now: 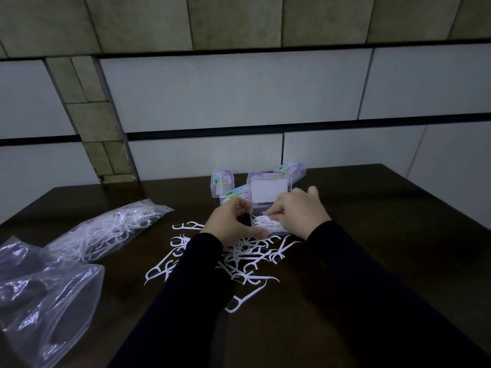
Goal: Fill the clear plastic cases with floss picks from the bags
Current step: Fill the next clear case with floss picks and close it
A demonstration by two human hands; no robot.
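Open case (268, 208) sits mid-desk (385, 235), lid up with a white panel facing the camera, base partly filled with white picks (265, 221). Left hand (231, 224) is curled round the case's left side, thumb low near the front edge, fingers up by the hinge end: grip closed on the case. Right hand (300, 211) is over the base, fingertips pinching picks at the top of the load inside the case; exact count can't be told.

Behind the open case: three more clear cases with coloured labels, one upright at back left (222, 180), one lying at back right (291, 170), one low just beside the left hand (235, 195), partly hidden. Contents of those can't be told.

Loose pile (247, 258) of picks spread on the desk in front of the case, between and under the two dark sleeves, a few strays toward the camera.

Left of the pile: bag (111, 229) lying flat, still holding a dense bundle of picks, mouth toward the cases. Near the left desk edge, two more clear bags, crumpled (16, 253) and (53, 309); no picks visible in them.
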